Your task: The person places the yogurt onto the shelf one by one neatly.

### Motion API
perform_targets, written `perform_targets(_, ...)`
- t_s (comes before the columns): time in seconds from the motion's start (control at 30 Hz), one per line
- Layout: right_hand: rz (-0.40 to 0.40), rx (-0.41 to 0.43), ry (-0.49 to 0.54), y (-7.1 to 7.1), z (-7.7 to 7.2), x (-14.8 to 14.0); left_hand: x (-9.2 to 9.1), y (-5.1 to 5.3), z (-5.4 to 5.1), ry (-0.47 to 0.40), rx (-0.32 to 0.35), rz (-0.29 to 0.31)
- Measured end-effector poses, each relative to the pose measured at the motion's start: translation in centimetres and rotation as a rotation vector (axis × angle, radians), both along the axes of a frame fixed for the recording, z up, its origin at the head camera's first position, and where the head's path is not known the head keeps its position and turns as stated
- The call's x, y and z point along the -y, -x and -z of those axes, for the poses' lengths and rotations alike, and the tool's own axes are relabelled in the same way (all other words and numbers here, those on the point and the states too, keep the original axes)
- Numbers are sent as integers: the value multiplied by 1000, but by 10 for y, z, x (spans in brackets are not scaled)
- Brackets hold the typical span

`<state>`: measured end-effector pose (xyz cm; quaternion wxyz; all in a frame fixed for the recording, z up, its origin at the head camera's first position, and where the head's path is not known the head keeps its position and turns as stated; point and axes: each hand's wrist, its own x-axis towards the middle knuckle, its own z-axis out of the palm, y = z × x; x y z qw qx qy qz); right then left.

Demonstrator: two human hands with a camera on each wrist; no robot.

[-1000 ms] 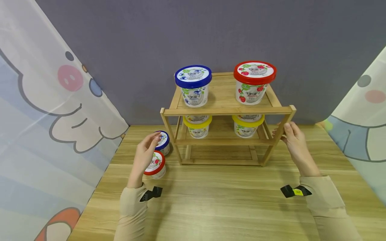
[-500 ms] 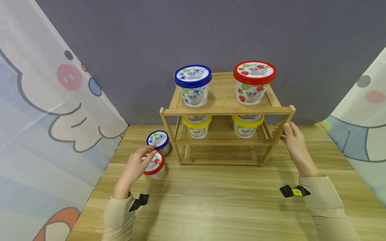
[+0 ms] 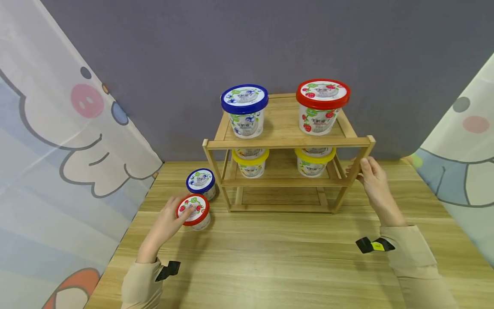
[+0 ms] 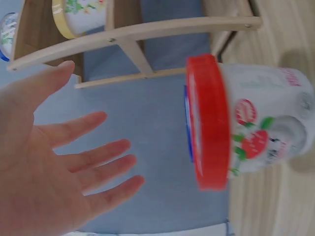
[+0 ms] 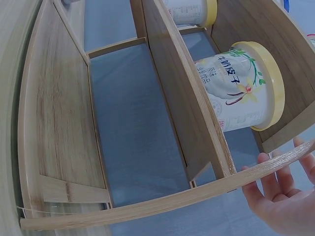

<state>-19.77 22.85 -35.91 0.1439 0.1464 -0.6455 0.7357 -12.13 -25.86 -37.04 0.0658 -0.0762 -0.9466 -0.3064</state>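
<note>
My left hand [image 3: 165, 222] hovers at a red-lidded strawberry tub [image 3: 197, 201] on the table, left of the rack. In the left wrist view the fingers of this left hand [image 4: 59, 167] are spread, with a gap between them and the tub [image 4: 266, 123]. A blue-lidded blueberry tub [image 3: 200, 180] stands just behind the red one. My right hand [image 3: 375, 182] grips the right front post of the wooden rack [image 3: 289, 141], thumb in front. The right wrist view shows fingers [image 5: 270, 184] curled behind the rack's side bar [image 5: 197, 196].
On the rack's top shelf stand a blue-lidded tub [image 3: 246, 111] and a red-lidded tub [image 3: 320, 107]. Yellow-lidded tubs [image 3: 251, 165] [image 3: 313, 163] occupy the middle shelf. A grey wall [image 3: 185, 64] rises behind, with printed curtains [image 3: 50, 171] at both sides.
My left hand has moved from over the blue-lidded tub down and toward the left, to the red-lidded tub. My right hand stays on the rack post.
</note>
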Motion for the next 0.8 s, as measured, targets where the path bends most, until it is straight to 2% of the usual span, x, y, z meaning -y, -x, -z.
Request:
perform_targets(0.57,-1,-8,-4,0,1,1,16,3,27,-39,122,50)
perform_targets(0.8,4,-9,7,-1,0,1,17,5,34,-31,147,42)
